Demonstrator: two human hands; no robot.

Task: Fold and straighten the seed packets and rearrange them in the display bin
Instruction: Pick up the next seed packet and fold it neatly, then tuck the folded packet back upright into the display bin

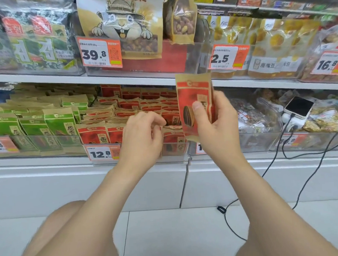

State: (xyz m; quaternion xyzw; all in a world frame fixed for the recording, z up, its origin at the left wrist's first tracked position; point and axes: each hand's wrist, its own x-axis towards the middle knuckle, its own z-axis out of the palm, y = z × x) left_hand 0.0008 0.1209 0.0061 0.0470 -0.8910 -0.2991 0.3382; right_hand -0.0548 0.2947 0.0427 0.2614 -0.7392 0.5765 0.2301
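Shop aisle: white metal shelving over a pale tiled floor, and we crouch at the lower shelf. Our right hand (217, 123) grips a red-and-brown kraft-paper seed packet (194, 106) upright, thumb across the front, fingers behind. It is lifted above the right end of the clear plastic display bin (175, 156). Our left hand (142, 133) reaches into the bin, fingers curled onto the tops of the front-row red packets (131, 106). We cannot tell whether it pinches one.

Handling, as we judge it:
- The packet looks light.
- The paper looks matte and grippy, semi-stiff, and likely to keep a crease.
- Loose seeds inside probably shift and bulge the lower half.
- It does not look fragile, but a hard squeeze would wrinkle it.
- Best hold: both side edges at mid-height, or the flat empty top flap. That flap is also where we would fold.

Edges and room:
- The white shelf lip (121, 79) sits just above the packet's top, so there is little room to lift further.
- The red rows are packed tight. The only gap looks to be at the front right, near our left fingertips.
- Green paper packets (59, 122) fill the bin beside it on the left.
- A black cable (306, 186) hangs from a white device (298, 107) well off to the right.
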